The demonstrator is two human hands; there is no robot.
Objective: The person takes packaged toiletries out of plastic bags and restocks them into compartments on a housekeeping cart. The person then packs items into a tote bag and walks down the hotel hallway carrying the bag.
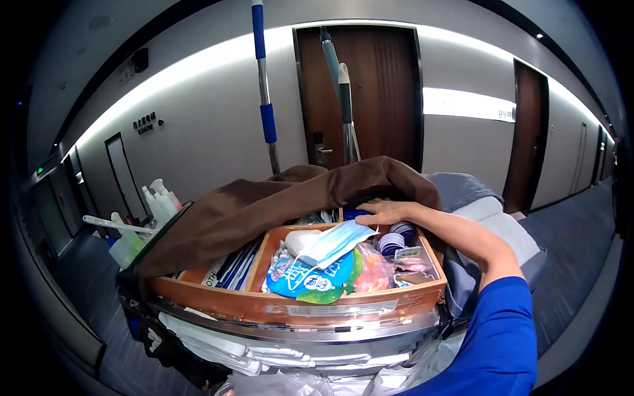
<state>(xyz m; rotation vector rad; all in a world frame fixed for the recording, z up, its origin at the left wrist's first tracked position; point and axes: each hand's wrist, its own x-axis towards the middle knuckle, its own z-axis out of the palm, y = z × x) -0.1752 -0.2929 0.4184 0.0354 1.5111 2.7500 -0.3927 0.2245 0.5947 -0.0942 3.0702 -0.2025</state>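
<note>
My right hand [384,212] reaches over the wooden tray [290,307] to its back compartment, just under the edge of a brown cloth [277,211]. Its fingers are stretched out and apart, beside a dark blue item [354,214] partly hidden by them. Just in front of that hand lies a light blue face mask [338,244], on top of a blue and green printed packet [314,277]. Purple-and-white round containers [391,244] stand to the right, near my wrist. Only a sliver of skin, perhaps my left hand [228,393], shows at the bottom edge; its fingers are hidden.
Folded white linens [277,356] lie on a shelf below the tray. Spray bottles [162,201] and a white-handled brush [115,225] hang at the left. Grey-blue folded cloths [492,224] sit right. Behind rise a blue-gripped pole [266,99] and a brown door [383,86].
</note>
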